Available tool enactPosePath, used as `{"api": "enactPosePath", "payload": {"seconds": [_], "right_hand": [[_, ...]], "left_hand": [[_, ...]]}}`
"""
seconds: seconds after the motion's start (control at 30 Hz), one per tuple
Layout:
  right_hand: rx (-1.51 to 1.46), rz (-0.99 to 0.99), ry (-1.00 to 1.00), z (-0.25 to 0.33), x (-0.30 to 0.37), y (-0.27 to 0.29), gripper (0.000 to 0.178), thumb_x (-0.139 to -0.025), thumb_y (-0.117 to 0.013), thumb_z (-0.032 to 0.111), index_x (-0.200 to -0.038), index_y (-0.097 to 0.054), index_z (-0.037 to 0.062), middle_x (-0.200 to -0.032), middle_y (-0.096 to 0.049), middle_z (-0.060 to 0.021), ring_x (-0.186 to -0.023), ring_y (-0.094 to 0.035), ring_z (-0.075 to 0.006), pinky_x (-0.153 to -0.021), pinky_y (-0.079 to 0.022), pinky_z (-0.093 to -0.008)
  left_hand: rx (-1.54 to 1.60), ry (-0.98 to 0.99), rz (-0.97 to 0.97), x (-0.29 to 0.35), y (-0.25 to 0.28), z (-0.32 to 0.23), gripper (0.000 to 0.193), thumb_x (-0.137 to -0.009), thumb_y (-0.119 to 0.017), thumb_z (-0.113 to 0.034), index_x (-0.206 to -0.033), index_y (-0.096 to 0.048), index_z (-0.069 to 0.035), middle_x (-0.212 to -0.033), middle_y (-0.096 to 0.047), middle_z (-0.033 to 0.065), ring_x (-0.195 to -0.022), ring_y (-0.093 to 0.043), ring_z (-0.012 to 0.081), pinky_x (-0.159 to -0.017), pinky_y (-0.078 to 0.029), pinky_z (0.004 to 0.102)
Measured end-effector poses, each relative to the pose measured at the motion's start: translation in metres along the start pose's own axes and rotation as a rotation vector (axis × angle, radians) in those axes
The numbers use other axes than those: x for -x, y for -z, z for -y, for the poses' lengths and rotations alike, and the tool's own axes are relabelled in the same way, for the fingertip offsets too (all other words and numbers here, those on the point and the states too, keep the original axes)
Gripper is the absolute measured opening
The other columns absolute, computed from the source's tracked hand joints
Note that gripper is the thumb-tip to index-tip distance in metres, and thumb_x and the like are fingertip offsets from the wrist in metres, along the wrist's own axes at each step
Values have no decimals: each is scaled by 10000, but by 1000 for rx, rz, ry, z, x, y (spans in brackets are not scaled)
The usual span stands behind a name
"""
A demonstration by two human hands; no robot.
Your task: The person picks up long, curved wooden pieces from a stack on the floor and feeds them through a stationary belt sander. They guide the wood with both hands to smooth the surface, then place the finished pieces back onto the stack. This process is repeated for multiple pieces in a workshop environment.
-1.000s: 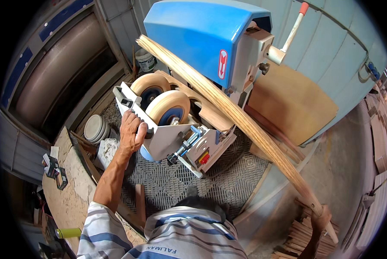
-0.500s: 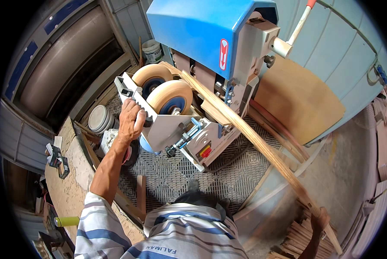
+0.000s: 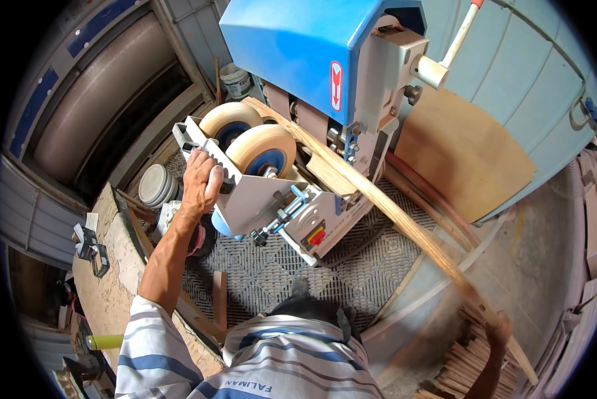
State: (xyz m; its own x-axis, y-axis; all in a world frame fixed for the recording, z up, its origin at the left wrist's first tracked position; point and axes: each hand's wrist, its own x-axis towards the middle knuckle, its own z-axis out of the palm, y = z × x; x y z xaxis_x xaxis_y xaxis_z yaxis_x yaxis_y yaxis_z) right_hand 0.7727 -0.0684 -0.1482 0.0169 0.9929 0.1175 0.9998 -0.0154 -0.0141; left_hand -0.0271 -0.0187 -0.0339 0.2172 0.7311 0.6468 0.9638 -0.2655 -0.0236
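My left hand (image 3: 202,183) is closed round a dark handle at the corner of a white metal roller frame (image 3: 253,203). Two cream-coloured wheels (image 3: 261,147) with blue hubs sit in that frame, just beyond the hand. At the lower right, my right hand (image 3: 499,328) grips a long wooden strip (image 3: 405,223) near its close end. The strip slants up and left, passing between the wheels and a blue-hooded belt sanding machine (image 3: 292,60). Its far part lies alongside the wheels; whether they touch it I cannot tell.
A red and yellow switch (image 3: 317,237) is on the machine's base. Several wooden strips (image 3: 475,366) are stacked beneath my right arm. White buckets (image 3: 157,185) and a worn workbench (image 3: 112,272) stand at the left. A brown board (image 3: 465,156) leans at the right.
The machine sits slightly further left in the picture, and my right hand with the strip's close end slightly up and right. Both hands keep their hold.
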Motion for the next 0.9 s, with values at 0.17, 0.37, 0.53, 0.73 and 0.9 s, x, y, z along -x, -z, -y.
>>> {"api": "enactPosePath", "payload": {"seconds": [0.17, 0.37, 0.53, 0.73, 0.9], "right_hand": [[-19, -4, 54, -19, -11, -6, 281, -782, -628, 253, -705, -476, 29, -651, -545, -197, -629, -569, -401, -563, -448, -450], [-37, 30, 32, -21, -22, -11, 218, -719, -643, 155, -740, -473, 21, -721, -564, -222, -693, -564, -430, -599, -444, -465], [-36, 52, 28, -27, -30, -13, 217, -684, -643, 93, -752, -452, 15, -710, -537, -238, -703, -535, -459, -595, -426, -483], [-25, 78, 43, -20, -41, -2, 168, -670, -589, 72, -763, -466, 4, -693, -530, -257, -680, -525, -475, -598, -421, -492], [-5, 43, 80, -22, -38, -10, 189, -738, -596, 165, -716, -480, 17, -686, -571, -243, -679, -577, -451, -596, -457, -482]], "left_hand": [[-22, -41, -2, -8, 1, -2, 170, -809, -493, -141, -684, -492, -25, -702, -462, 111, -721, -470, 300, -901, -393, 463], [-94, -147, 2, -17, -4, 2, 160, -789, -520, -136, -702, -492, -4, -718, -472, 121, -724, -469, 302, -833, -406, 449], [53, 92, 65, -36, -10, -3, 212, -819, -561, -207, -735, -522, -16, -759, -487, 128, -779, -458, 307, -802, -395, 419], [124, 172, 88, -61, -18, -6, 355, -832, -570, -342, -723, -539, -6, -755, -481, 143, -801, -445, 304, -795, -376, 412], [42, 38, 124, -63, -23, 2, 255, -814, -548, -268, -745, -527, -23, -732, -462, 110, -745, -433, 295, -744, -364, 406]]}}
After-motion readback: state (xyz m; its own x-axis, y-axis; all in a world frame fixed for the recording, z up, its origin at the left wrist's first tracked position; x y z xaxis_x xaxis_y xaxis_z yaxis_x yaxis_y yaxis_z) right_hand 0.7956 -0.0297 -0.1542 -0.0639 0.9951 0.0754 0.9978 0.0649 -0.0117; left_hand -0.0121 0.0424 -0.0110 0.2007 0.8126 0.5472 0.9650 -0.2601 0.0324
